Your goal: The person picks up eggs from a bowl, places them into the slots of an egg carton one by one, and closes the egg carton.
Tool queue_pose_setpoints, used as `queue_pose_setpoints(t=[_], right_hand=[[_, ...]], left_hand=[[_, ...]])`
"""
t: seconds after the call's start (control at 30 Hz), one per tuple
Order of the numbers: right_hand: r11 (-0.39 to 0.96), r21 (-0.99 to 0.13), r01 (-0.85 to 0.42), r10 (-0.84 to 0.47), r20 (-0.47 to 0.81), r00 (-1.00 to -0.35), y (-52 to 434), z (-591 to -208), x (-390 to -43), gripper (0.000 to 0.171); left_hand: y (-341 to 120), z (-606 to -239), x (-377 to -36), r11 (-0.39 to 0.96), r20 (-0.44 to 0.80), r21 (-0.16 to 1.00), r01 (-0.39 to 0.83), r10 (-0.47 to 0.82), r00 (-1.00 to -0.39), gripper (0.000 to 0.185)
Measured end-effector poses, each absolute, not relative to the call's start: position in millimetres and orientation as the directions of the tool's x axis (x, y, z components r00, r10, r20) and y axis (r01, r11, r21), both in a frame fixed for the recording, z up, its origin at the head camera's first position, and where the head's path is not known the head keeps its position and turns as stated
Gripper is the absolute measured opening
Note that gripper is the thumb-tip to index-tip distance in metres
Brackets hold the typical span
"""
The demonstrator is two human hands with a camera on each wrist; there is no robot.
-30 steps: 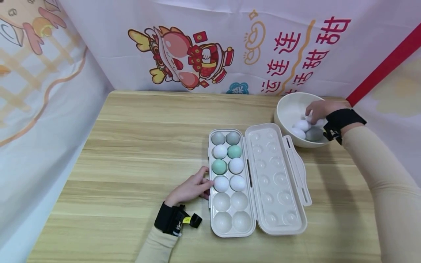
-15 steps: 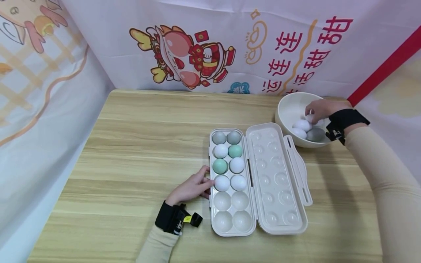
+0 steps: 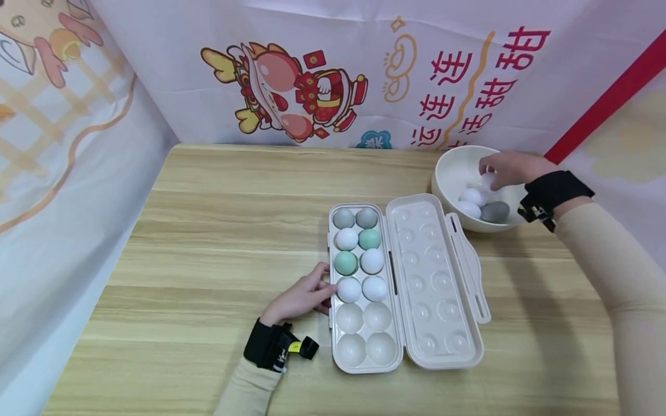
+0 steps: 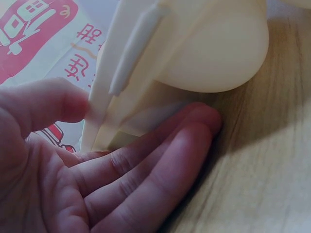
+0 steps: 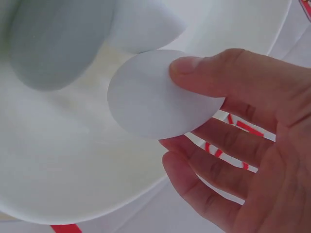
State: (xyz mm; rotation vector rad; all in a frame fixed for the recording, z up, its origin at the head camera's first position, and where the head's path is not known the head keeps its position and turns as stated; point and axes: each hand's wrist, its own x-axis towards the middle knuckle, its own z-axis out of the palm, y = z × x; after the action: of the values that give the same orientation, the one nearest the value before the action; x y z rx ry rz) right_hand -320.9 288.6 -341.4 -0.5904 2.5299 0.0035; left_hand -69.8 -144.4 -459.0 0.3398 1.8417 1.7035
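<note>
Over the white bowl (image 3: 451, 179) at the back right, my right hand (image 3: 512, 167) pinches a white egg (image 5: 146, 97) between thumb and fingers. Below it in the bowl lie two white eggs (image 3: 470, 202) and a grey egg (image 3: 495, 212). My left hand (image 3: 302, 297) holds the left edge of an open egg carton (image 3: 363, 370); in the left wrist view its thumb is at the rim and its fingers (image 4: 160, 170) reach under the cups. Grey, white and green eggs (image 3: 346, 263) fill the carton's upper rows. The two nearest rows of cups are bare.
The carton's lid (image 3: 437, 283) lies folded flat to the right, its latch strip (image 3: 468, 266) outward, close to the bowl. A wooden table (image 3: 224, 231) carries everything. Printed cloth (image 3: 322, 23) hangs behind the table and at its sides.
My right hand has lifted the white egg slightly up from the other eggs in the bowl and shifted a little right. The left hand and carton have stayed put.
</note>
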Motion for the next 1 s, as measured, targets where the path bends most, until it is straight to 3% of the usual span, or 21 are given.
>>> queue_pose_setpoints(t=[0.33,0.63,1.0], right_hand=[[0.880,-0.162,-0.446,-0.471,-0.417,-0.778,267,-321,-303,0.044],[0.862,-0.105,-0.495,-0.499,-0.343,-0.796,242,-295,-272,0.049],[0.722,-0.046,-0.690,-0.688,-0.153,-0.709,215,-286,-231,0.045]], left_hand=[[-146,-460,-67,0.160,-0.271,0.963,-0.219,0.544,-0.794,0.031],[-146,-461,-68,0.159,-0.270,0.963,-0.218,0.543,-0.795,0.032],[-143,-460,-70,0.167,-0.266,0.964,-0.208,0.550,-0.792,0.032]])
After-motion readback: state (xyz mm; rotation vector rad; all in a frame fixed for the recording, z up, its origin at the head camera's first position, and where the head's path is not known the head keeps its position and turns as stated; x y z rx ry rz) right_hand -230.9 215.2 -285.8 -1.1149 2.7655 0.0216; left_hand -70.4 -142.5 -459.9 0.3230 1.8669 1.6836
